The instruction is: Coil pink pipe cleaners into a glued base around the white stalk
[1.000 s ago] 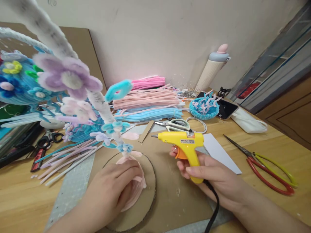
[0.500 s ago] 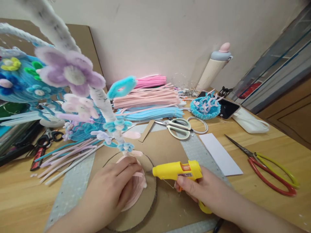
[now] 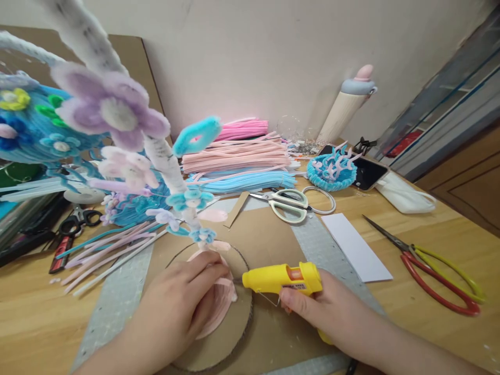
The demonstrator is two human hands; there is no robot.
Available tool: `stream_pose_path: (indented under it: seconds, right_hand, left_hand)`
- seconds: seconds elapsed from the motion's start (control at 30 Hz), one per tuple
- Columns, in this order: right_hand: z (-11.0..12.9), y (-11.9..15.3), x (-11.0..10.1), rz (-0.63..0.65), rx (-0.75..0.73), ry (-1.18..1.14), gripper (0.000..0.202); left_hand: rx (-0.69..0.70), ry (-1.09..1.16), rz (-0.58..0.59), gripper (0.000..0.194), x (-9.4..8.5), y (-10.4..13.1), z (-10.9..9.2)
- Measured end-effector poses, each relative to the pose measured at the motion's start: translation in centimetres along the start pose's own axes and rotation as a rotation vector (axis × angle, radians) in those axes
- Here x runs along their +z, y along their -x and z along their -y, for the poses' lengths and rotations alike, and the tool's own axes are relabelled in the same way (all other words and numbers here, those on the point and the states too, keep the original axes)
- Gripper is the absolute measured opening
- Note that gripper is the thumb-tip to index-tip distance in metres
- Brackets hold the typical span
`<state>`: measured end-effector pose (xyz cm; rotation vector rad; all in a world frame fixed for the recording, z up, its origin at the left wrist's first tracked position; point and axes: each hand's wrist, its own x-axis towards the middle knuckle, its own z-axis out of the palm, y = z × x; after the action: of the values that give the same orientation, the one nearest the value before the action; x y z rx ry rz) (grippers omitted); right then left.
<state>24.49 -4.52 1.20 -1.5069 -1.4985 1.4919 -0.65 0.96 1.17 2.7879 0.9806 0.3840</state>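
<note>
My right hand (image 3: 304,307) is wrapped round a yellow hot glue gun (image 3: 273,278), its thumb along the side and its nozzle pointing left. The nozzle tip is close to the edge of a pink pipe-cleaner coil (image 3: 219,315), which lies on a round cardboard disc (image 3: 234,338). My left hand (image 3: 183,302) is curled over that coil, fingers closed on a pink pipe cleaner (image 3: 223,282) whose end sticks out. The fingertips are partly hidden. A white wrapped stem (image 3: 166,166) with a purple flower (image 3: 117,112) and smaller fuzzy flowers rises behind the left hand.
Pipe-cleaner bundles (image 3: 238,156) lie by the wall. Pale-handled scissors (image 3: 289,203), red-and-yellow scissors (image 3: 429,271) and a white card (image 3: 355,247) lie to the right. A blue fuzzy basket (image 3: 332,172) and a bottle (image 3: 344,109) stand behind. Loose pipe cleaners (image 3: 113,255) lie left.
The glue gun in my right hand has moved slightly left and down, bringing its nozzle to the edge of the pink coil. My left hand stays almost in place.
</note>
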Motion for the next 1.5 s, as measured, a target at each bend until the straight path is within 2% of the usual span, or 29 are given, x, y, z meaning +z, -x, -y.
stream_pose_path:
  seconds: [0.4, 0.7, 1.13, 1.5]
  right_hand:
    - [-0.1, 0.0, -0.1, -0.002, 0.017, -0.023, 0.031]
    - [0.1, 0.2, 0.0, 0.027, 0.021, -0.010, 0.031]
    - [0.3, 0.5, -0.1, 0.067, 0.010, 0.025, 0.026]
    - [1.4, 1.1, -0.7, 0.067, 0.125, 0.057, 0.030]
  left_hand:
    - [-0.004, 0.030, 0.041, 0.032, 0.0, 0.2, 0.1]
    - [0.014, 0.023, -0.009, 0.029, -0.2, -0.2, -0.1]
    - [0.004, 0.033, 0.002, 0.031, -0.2, 0.1, -0.1]
    - [-0.006, 0.041, 0.004, 0.030, -0.3, -0.2, -0.3]
